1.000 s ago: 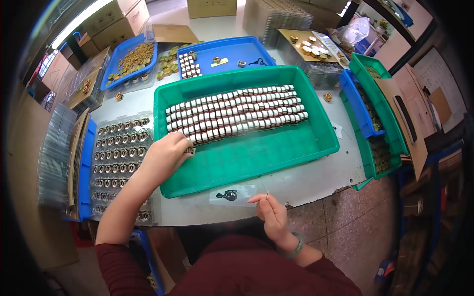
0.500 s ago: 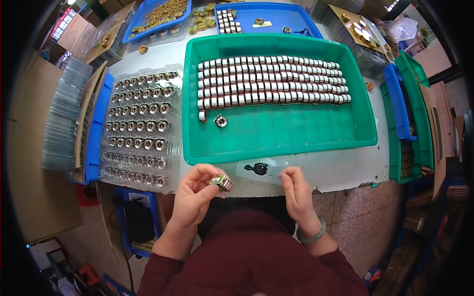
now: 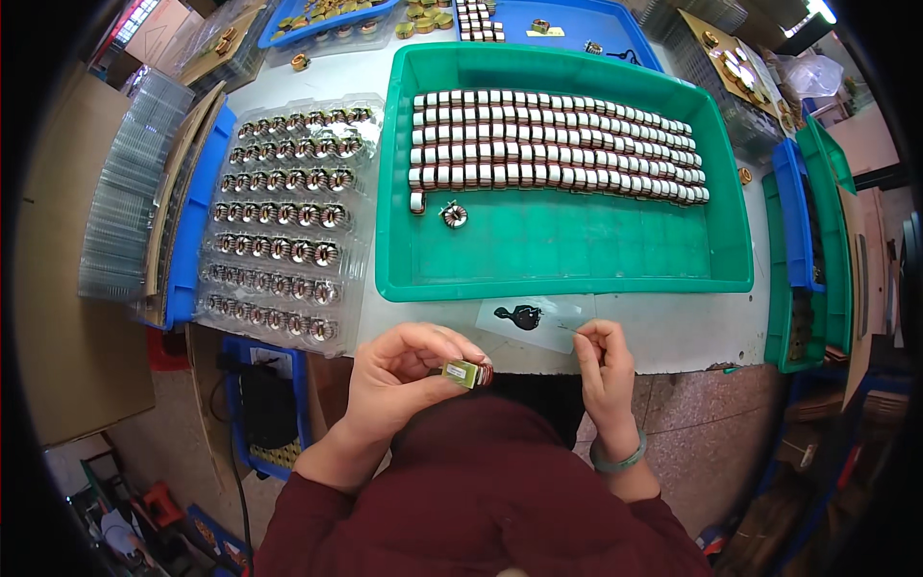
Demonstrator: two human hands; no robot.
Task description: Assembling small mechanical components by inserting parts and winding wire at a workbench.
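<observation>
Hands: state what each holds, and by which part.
Left hand: a wound toroidal coil, by its green base. Right hand: a thin rod, by its right end.

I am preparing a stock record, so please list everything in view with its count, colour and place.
Held coil: one, green and brown, left fingers
Thin tool: one, colour unclear, right fingertips
Green tray: one, green, table centre
White-topped pieces: many, white and brown, inside it
Loose coil: one, dark and silvery, same tray
Clear tray: one, transparent, table left
Ring coils: dozens, brownish, inside it
Black smear: one, black, on clear sheet
Stacked trays: many, clear, far left
Back blue trays: two, blue, far side
Table: one, pale, centre
Background clutter: uncountable
Bracelet: one, green, right wrist
Left hand: one, bare, lower centre
Right hand: one, bare, further right
</observation>
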